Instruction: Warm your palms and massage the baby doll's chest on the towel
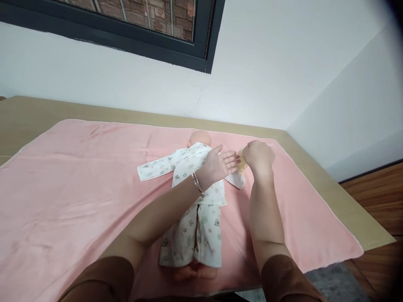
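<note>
A baby doll (200, 138) lies on its back, dressed in a white printed top (185, 161) and matching trousers (208, 235). Over the doll's chest, my left hand (217, 165) is held open with its palm turned up and fingers stretched to the right. My right hand (260, 157) is closed beside it, its back toward me. A yellowish, partly see-through object (242, 161) shows between the right fist and the left fingertips; my right hand seems to grip it, but its kind is hidden. The doll's right-hand sleeve is partly covered by my left hand.
Under the doll spreads a pink blanket (78, 188) on a wooden table (355, 222). Behind the table stands a white wall (252, 84) with a dark-framed window (201, 58). Wooden furniture (378, 197) is at the right, past the table's edge.
</note>
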A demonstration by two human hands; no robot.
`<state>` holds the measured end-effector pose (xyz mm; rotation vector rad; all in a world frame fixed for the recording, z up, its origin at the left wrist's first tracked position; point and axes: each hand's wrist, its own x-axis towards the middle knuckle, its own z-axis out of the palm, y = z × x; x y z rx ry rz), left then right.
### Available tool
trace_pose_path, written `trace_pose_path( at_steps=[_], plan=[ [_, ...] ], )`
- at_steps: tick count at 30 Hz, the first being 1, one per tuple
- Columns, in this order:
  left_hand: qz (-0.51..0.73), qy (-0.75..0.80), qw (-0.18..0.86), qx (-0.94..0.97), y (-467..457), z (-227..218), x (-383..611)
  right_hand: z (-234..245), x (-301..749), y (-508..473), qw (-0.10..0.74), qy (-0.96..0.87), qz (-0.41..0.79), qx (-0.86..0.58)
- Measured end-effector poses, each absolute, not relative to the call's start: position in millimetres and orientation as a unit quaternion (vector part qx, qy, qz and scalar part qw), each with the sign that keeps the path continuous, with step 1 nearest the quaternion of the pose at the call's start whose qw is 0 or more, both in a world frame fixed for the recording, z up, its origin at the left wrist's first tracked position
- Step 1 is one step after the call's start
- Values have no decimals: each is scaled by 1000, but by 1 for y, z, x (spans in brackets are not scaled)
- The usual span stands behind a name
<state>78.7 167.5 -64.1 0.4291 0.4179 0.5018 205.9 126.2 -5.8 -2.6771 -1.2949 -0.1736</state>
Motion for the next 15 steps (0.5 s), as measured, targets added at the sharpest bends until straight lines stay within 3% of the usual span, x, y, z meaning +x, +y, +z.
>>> trace_pose_path(
  at_steps=[7, 13, 15],
  plan=[
    [288, 186, 915, 212, 163, -51, 33, -16, 214, 124, 138, -466, -63, -872],
    [270, 201, 906, 256, 156, -34, 13, -15, 179, 104, 352, -581, -94, -728],
    [253, 187, 909, 272, 148, -31, 8, -16, 155, 96, 382, -624, -87, -676]
  ],
)
